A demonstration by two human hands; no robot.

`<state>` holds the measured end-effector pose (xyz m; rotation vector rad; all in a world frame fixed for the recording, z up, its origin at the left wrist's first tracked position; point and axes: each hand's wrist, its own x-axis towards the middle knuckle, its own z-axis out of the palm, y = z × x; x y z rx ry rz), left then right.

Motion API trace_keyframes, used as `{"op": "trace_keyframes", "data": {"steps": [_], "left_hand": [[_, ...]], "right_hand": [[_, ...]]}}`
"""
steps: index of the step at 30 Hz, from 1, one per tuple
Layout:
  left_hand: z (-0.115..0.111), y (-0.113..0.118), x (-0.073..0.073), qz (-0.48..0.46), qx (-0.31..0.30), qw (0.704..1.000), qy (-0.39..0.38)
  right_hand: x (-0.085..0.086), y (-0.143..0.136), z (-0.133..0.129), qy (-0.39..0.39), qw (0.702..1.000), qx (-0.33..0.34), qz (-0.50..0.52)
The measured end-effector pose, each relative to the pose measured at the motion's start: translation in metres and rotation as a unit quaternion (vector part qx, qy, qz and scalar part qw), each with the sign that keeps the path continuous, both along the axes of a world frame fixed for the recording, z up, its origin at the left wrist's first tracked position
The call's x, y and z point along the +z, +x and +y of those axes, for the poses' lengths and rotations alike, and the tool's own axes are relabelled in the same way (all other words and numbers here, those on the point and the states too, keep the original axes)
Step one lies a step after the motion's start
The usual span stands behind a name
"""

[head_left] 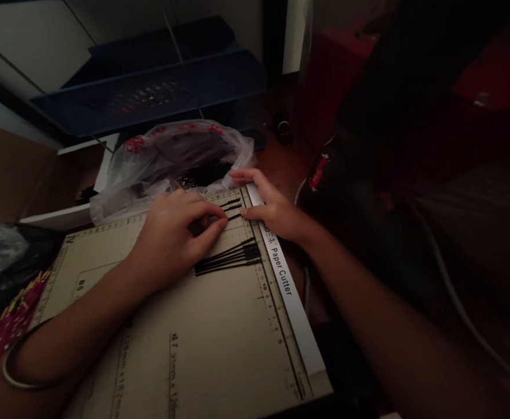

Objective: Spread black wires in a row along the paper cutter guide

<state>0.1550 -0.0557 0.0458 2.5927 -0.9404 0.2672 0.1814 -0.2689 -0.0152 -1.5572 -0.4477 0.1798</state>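
My left hand [179, 227] rests over the paper cutter [220, 326], with thumb and fingertips pinched together on thin black cords [232, 204]. The cords' ends point right, toward the cutter's ruled edge. Closer to me, a fanned bundle of black cords [233, 256] with thicker ends lies on the board, its left part beside my left hand. My right hand [272, 206] reaches across the cutter's white edge strip [285, 279]. Its thumb tip is at the end of one cord, and its index finger stretches apart past the far corner.
Behind the cutter sits a clear plastic bag [172, 145] with dark material inside. A blue shelf [159, 87] stands beyond it. An open cardboard box [14, 157] is at left, above a dark plastic bag [10, 250]. A pale cable [447, 291] runs along the right.
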Motion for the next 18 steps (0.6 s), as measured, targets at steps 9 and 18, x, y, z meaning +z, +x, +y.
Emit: {"op": "trace_keyframes", "data": {"steps": [9,18], "left_hand": [[0.0014,0.0016,-0.0018,-0.006,0.002,1.0,0.005],[0.0072,0.0027,-0.0001,-0.028,0.012,0.999,0.024]], "right_hand": [[-0.0029,-0.0004,0.0023,0.007,1.0,-0.015,0.018],[0.0033,0.0019,0.0037,0.028,0.997,-0.024,0.07]]}}
